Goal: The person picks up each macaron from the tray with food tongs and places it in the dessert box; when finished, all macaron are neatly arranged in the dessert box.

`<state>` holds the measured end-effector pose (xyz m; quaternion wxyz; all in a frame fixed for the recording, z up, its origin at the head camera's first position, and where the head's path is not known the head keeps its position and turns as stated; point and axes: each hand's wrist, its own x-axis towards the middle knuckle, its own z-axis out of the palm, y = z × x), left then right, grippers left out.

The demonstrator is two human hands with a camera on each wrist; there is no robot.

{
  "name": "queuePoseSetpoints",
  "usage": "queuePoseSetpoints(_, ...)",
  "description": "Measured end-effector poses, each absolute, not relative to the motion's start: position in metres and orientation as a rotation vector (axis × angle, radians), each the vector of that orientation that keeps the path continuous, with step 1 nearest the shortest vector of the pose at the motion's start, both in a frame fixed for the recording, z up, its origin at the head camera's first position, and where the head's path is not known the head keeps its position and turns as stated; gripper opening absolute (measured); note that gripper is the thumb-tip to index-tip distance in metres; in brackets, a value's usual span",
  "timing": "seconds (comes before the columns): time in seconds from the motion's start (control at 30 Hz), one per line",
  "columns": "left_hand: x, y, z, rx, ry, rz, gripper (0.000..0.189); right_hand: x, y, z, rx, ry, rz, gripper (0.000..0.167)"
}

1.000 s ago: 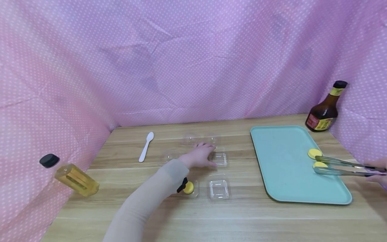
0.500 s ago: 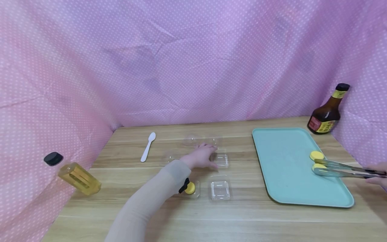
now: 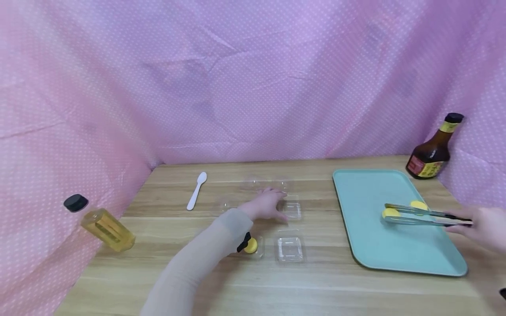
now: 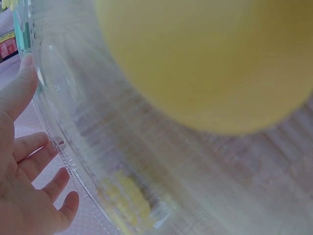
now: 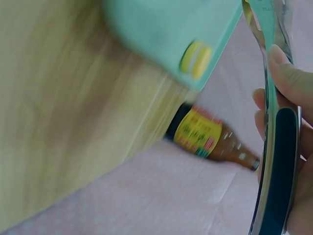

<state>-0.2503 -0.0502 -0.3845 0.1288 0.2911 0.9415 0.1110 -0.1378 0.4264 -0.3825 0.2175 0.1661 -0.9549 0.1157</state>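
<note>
So, head view first: my right hand point(image 3: 484, 226) grips the tongs point(image 3: 427, 222), and their long axis reaches leftward from my fingers, nearly level, over the tray point(image 3: 395, 254). The yellow round point(image 3: 391, 213) sits between the tong tips; whether it's off the tray, I can't tell. It has no long axis of its own, and my right hand is plainly the nearer one. The second yellow round point(image 3: 419, 205) shows just beyond, partly behind the tongs. Well apart to the left, across a stretch of table point(image 3: 320, 281), my left hand point(image 3: 266, 205) reaches forward, thumb apart from the fingers, beside the middle container point(image 3: 293, 210); the front container point(image 3: 290, 248) lies nearer my body, and the third yellow round point(image 3: 251, 245) peeks out by my black wristband point(image 3: 244, 242). Over to the left wrist view: those fingers are loosely bent and spaced at a plastic rim, pinching nothing that I can see, while what looks like the third yellow round looms large. And the right wrist view: my thumb lies along the tongs, fingers curled behind, the tips cut off at the top; the sauce bottle point(image 5: 198, 132) stands just outside the tray.
</note>
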Motion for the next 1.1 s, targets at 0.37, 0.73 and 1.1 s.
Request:
queuePoseSetpoints(0.37, -0.253, -0.047, -0.382, 0.843, 2.737, 0.315, 0.085, -0.158, 0.361, -0.366, 0.620, -2.547, 0.154, 0.042)
queuePoseSetpoints(0.73, -0.252, -0.052, -0.387, 0.814, 2.720, 0.364, 0.086, -0.171, 0.311, -0.367, 0.686, -2.490, 0.241, 0.039)
queuePoseSetpoints(1.1, -0.253, -0.051, -0.388, 0.834, 2.724, 0.375, 0.087, -0.183, 0.278, -0.368, 0.677, -2.530, 0.303, 0.037)
